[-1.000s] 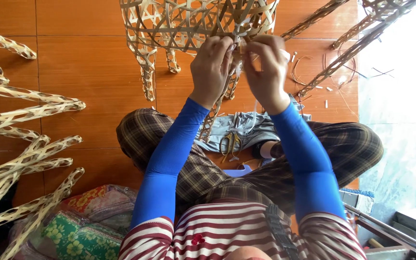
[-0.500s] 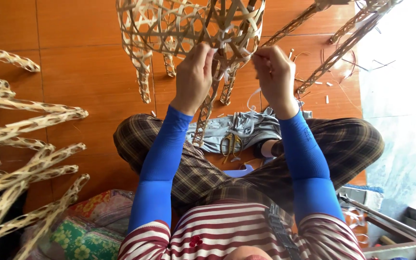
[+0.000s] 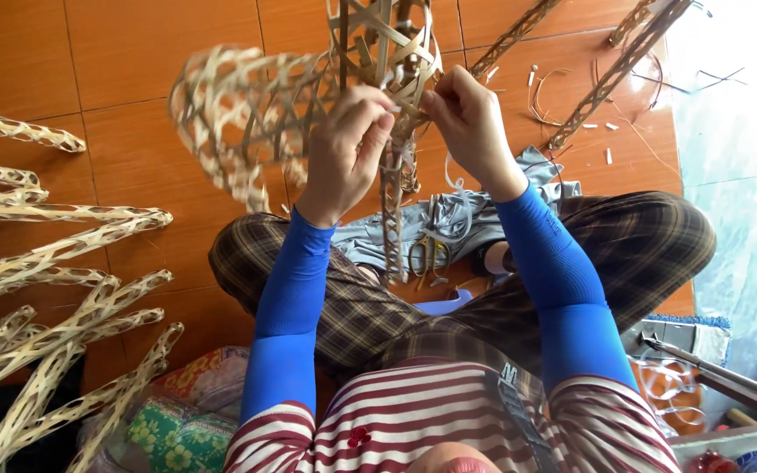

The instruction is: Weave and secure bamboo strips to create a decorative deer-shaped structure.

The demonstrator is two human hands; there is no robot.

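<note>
I sit cross-legged on an orange tiled floor and hold up an open-weave bamboo lattice piece, basket-like and pale tan. My left hand pinches strips where the lattice joins a narrow woven column that hangs down toward my lap. My right hand grips the strips at the same joint from the other side, fingers closed on them. Both forearms wear blue sleeves. A grey cloth lies between my knees with pliers on it.
Several long woven bamboo tubes lie fanned out at the left. Two more lattice columns lie at the upper right among strip offcuts. A flowered cushion is at my lower left, a metal tool and boxes at the lower right.
The lattice piece has swung left and lower in view, turning on its side. Both hands came closer together at the joint.
</note>
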